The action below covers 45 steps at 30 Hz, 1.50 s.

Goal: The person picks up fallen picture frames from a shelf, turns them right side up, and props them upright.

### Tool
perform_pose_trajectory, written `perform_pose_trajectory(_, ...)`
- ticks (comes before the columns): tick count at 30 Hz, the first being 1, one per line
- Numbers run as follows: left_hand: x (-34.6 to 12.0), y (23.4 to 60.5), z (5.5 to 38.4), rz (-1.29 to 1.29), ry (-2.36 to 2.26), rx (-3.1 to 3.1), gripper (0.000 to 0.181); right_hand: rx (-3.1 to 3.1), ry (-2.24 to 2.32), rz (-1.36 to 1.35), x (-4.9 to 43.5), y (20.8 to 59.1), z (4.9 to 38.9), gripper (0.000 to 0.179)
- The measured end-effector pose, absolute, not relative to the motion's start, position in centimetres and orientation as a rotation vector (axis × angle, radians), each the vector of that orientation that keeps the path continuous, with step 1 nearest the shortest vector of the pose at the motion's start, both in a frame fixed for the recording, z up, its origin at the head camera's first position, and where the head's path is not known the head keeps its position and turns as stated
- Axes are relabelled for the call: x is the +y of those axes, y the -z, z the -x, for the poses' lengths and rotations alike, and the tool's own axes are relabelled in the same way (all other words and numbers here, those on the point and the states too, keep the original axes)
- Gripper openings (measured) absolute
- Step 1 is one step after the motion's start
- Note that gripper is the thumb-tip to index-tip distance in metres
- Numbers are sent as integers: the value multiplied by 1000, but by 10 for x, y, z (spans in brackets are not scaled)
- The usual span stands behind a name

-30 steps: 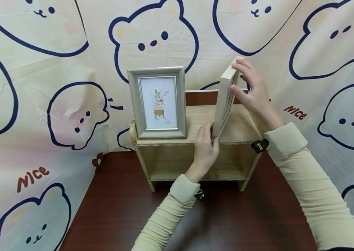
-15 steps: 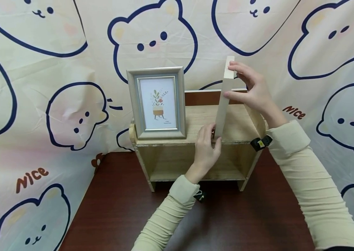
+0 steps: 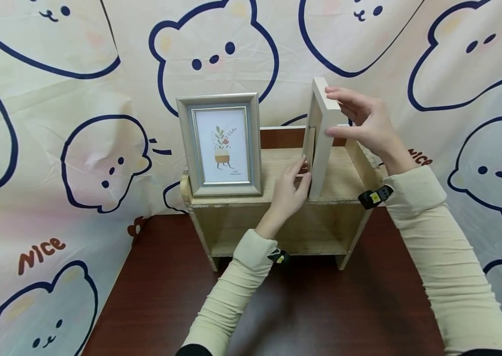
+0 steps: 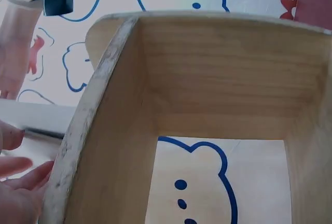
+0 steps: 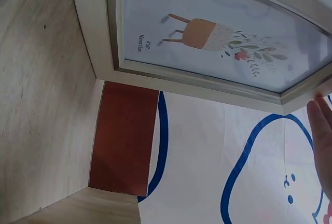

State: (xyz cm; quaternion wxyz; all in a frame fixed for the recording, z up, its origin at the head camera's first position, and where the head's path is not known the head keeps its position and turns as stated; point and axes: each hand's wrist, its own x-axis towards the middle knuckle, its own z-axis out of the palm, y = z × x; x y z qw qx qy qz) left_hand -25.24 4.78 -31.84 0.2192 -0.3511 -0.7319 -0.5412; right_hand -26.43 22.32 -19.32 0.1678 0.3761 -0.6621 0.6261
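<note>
A pale picture frame [image 3: 325,148] stands upright on the right part of the wooden shelf's top [image 3: 284,170], turned nearly edge-on with its back facing left. My right hand [image 3: 368,121] holds its upper part, thumb on the near edge and fingers over the top. My left hand [image 3: 290,190] is at the frame's lower back, fingertips beside the back panel and thumb by the near edge. In the right wrist view the frame's front shows a potted-plant picture [image 5: 202,35]. Left of it, a second silver-grey frame [image 3: 253,143] with a similar print faces forward on the shelf.
The small two-level wooden shelf has an open lower compartment [image 3: 273,232] and raised sides [image 3: 364,165]. It stands on a dark red-brown table [image 3: 322,306]. Behind hangs a cloth [image 3: 131,89] printed with cartoon bears.
The right-hand frame has turned from showing its front edge-on to showing its back, and shifted slightly right. My right hand turned with it; my left hand has risen slightly along its edge.
</note>
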Motion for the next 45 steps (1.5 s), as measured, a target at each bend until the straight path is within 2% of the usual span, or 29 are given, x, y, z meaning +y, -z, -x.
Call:
perform_pose_trajectory(5, 40, 309, 255, 961, 1369, -2146, 34, -1871, -1792, -1051, 221, 194, 266, 54)
perform_pose_trajectory(12, 23, 295, 252, 844, 780, -2124, 25, -1865, -1829, -1070, 217, 194, 267, 54)
perform_pose_trajectory(17, 16, 289, 249, 734, 480, -2160, 28, -1953, -1747, -1069, 214, 191, 269, 54)
perform_pose_trajectory(24, 17, 291, 243, 717, 495, -2259, 42, -2229, -1294, -1067, 203, 177, 271, 57)
perform_pose_trajectory(31, 23, 302, 243, 707, 571, -2223, 40, -2358, -1165, -1178, 199, 165, 276, 57)
perform_pose_trajectory(37, 24, 306, 249, 710, 617, -2168, 42, -2416, -1191, -1148, 202, 166, 277, 59)
perform_pose_trajectory(45, 25, 306, 251, 687, 596, -2165, 36, -2417, -1056, -1128, 202, 168, 277, 61)
